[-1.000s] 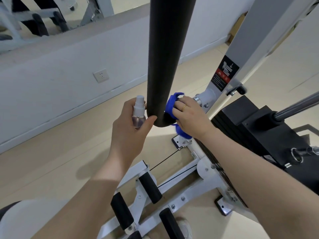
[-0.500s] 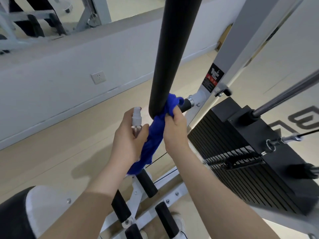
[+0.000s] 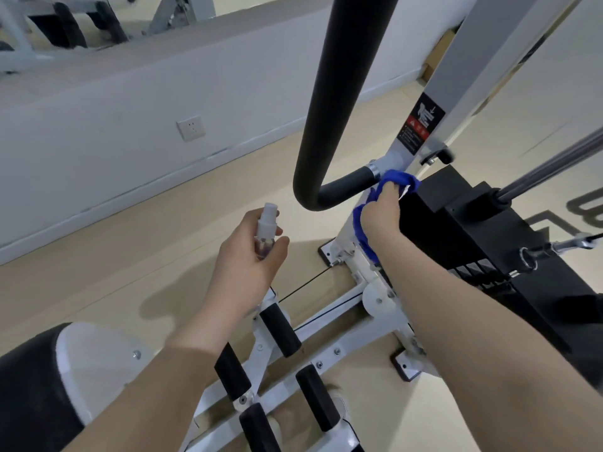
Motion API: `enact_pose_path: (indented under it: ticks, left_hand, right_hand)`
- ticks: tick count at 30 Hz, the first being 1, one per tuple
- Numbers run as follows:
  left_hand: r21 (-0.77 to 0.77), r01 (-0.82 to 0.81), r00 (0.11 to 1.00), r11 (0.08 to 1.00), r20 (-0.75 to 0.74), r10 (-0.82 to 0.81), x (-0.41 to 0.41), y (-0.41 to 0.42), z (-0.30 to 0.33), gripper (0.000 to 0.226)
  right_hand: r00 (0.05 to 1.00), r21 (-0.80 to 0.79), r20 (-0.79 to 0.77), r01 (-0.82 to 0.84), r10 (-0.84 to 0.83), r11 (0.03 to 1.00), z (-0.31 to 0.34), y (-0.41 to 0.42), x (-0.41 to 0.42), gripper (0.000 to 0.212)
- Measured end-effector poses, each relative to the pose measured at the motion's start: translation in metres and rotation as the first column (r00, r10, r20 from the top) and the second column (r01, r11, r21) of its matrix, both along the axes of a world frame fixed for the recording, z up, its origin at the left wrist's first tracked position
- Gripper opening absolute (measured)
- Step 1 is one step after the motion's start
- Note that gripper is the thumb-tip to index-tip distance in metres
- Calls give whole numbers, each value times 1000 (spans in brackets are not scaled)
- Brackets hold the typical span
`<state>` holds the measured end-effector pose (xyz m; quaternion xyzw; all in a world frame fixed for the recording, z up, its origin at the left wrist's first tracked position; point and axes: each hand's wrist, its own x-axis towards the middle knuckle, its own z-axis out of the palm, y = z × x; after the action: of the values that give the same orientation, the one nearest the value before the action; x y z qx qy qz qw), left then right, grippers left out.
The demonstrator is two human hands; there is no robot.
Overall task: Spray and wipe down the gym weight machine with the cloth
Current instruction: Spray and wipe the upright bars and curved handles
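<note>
My left hand (image 3: 249, 256) holds a small clear spray bottle (image 3: 266, 230) with a white nozzle upright, left of the machine. My right hand (image 3: 380, 213) grips a blue cloth (image 3: 396, 184) and presses it on the white upright frame (image 3: 456, 76), just right of where the black padded bar (image 3: 339, 93) curves into its joint. Part of the cloth hangs below my palm. The black weight stack (image 3: 473, 243) stands right beside that hand.
Black foam rollers (image 3: 280, 331) on white base rails lie below my arms. A chrome guide rod (image 3: 554, 171) and a cable with a ring (image 3: 528, 256) cross at the right. A white seat edge (image 3: 88, 363) is at lower left, a wall with a socket (image 3: 191, 128) beyond.
My right hand carried the cloth off the lower end of the padded bar, rightward onto the white frame. My left hand with the bottle drew away from the bar, leftward.
</note>
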<state>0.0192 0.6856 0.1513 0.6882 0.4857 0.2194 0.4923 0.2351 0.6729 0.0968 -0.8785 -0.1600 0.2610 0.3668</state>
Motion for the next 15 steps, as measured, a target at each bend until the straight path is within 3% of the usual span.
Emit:
enact_pose_path:
  ticks: [2, 4, 6, 8, 11, 15]
  left_hand:
    - [-3, 6, 1000, 1000, -9, -6, 2, -1, 1, 24]
    - [-23, 13, 1000, 1000, -20, -14, 2, -3, 4, 22]
    - [-32, 12, 1000, 999, -26, -13, 1, -5, 8, 20]
    - [-37, -8, 999, 999, -38, 6, -1, -7, 12, 24]
    - [-57, -25, 998, 998, -53, 22, 3, -15, 18, 37]
    - [-87, -58, 998, 995, -27, 55, -1, -27, 27, 36]
  right_hand:
    - [992, 23, -110, 56, -53, 998, 12, 3, -22, 18]
    - [978, 129, -207, -11, 38, 992, 15, 11, -45, 20]
    - [958, 175, -185, -186, 218, 967, 21, 14, -70, 45]
    - [910, 215, -305, -221, 281, 951, 35, 11, -86, 64]
    - [849, 272, -418, -223, 324, 936, 53, -7, -76, 67]
    - [642, 511, -578, -197, 504, 837, 77, -62, -58, 61]
